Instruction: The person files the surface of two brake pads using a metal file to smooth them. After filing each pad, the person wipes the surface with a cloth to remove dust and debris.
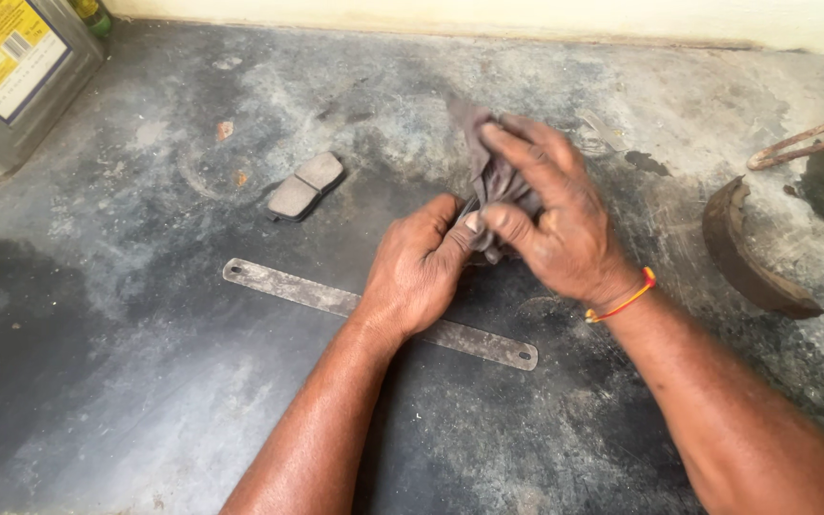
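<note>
My right hand [555,219] presses a crumpled grey cloth [488,172] against something small held in front of it; a thin red and yellow band circles that wrist. My left hand [422,262] is closed around the lower part of the same bundle, thumb against the cloth. What lies inside the cloth is hidden by both hands. A grey brake pad [305,185] lies flat on the stained concrete floor to the left of my hands. A long flat metal strip [374,312] with a hole at each end lies on the floor under my left wrist.
A square metal can [11,76] with a yellow label stands at the top left corner. A rusty curved brake shoe [751,253] lies at the right, with a bent rusty rod [808,143] behind it. A pale wall base runs along the top.
</note>
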